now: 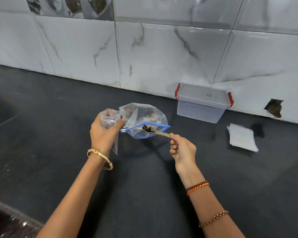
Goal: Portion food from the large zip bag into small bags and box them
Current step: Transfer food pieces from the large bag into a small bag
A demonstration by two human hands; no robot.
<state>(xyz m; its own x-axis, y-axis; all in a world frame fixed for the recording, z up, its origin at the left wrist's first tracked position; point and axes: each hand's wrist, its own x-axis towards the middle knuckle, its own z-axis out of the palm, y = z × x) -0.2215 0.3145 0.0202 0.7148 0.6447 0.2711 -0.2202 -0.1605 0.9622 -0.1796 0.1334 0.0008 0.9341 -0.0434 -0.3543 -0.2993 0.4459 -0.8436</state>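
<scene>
A person's two bare forearms reach forward over a dark, matte table that meets a wall of white marble-patterned tiles.

The left hand (104, 133) is raised above the table, its grip curled round a small clear bag (110, 117); the thumb presses the bag's front, and the bag's mouth stands open at the top. A gold bangle (101, 157) circles the left wrist.

Just right of that hand sits the large zip bag (143, 115), clear plastic with a blue zip strip along its open mouth and a white slider at the left end. Dark pieces of food, with a few orange-tan bits, show through its far side.

The right hand (182, 150) pinches the end of a pale spoon (156, 132), its grip narrow and closed on the handle. The spoon's bowl lies inside the mouth of the large zip bag and carries a small heap of dark food.

Farther back and to the right, against the wall, stands a clear plastic box (202, 107) with red clasps at both ends (its lid is on). Near it, toward the right edge, a flat stack of small bags (242, 138) lies on the table. Woven thread bands (197, 187) and a beaded bracelet (213, 219) sit on the right forearm.
</scene>
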